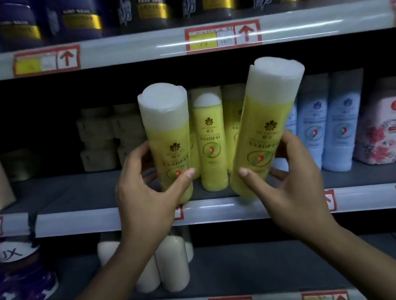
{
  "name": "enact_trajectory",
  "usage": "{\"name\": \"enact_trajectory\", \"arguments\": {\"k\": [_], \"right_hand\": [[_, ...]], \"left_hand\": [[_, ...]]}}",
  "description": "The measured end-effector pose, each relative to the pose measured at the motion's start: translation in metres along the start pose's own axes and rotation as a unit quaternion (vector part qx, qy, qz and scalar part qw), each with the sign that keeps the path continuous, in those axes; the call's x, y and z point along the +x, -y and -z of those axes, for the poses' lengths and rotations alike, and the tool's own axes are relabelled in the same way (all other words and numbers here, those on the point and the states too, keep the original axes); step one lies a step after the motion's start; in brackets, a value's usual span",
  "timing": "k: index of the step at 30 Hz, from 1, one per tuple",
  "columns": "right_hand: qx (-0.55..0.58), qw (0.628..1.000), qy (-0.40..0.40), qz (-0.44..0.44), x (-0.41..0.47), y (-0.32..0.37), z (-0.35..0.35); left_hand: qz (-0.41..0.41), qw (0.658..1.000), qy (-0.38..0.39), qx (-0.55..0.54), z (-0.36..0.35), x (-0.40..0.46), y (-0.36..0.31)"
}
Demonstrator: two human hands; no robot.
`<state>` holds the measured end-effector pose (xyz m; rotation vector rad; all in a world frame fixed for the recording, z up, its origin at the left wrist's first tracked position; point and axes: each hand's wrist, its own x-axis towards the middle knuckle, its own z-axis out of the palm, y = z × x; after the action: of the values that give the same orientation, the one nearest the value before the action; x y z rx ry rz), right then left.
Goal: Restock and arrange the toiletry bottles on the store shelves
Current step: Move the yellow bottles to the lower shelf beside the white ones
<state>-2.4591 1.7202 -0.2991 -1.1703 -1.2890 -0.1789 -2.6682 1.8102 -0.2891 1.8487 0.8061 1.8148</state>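
Now, as I read it from the head view:

Left grip: my left hand is curled round the lower body of one yellow bottle, thumb across the label, fingers behind; this bottle stands near upright, its base at the front lip of the middle shelf.

Right grip: my right hand is wrapped round the lower part of a second yellow bottle, thumb in front; this one leans with its white cap tipped away from the left grip, its base just at the shelf edge (not yet set down square, I judge).

Between the grips: a third yellow bottle already stands on the shelf, a little further back, with more yellow glimpsed behind it.

Beyond the right grip: blue bottles in a row, then floral-print packs, all upright.

Beyond the left grip: bare shelf floor, with beige boxes stacked at the back.

Done: part of the yellow row is in place (at least one facing forward).

Left: both held bottles must be stood straight beside the middle one; whether more stock waits I cannot tell.
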Motion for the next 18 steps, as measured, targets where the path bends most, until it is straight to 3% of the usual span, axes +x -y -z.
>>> {"name": "enact_trajectory", "arguments": {"k": [4,12,18], "right_hand": [[-0.003,1.0,0.02,0.009,-0.029,0.006,0.01],[0.009,0.994,0.095,-0.053,-0.097,-0.001,0.022],[0.008,0.981,0.162,-0.108,-0.15,-0.026,0.025]], "left_hand": [[0.011,0.999,0.025,-0.023,0.012,-0.026,-0.006],[0.047,0.997,0.062,0.026,0.019,-0.098,0.013],[0.126,0.983,0.133,0.023,0.009,-0.155,0.032]]}}
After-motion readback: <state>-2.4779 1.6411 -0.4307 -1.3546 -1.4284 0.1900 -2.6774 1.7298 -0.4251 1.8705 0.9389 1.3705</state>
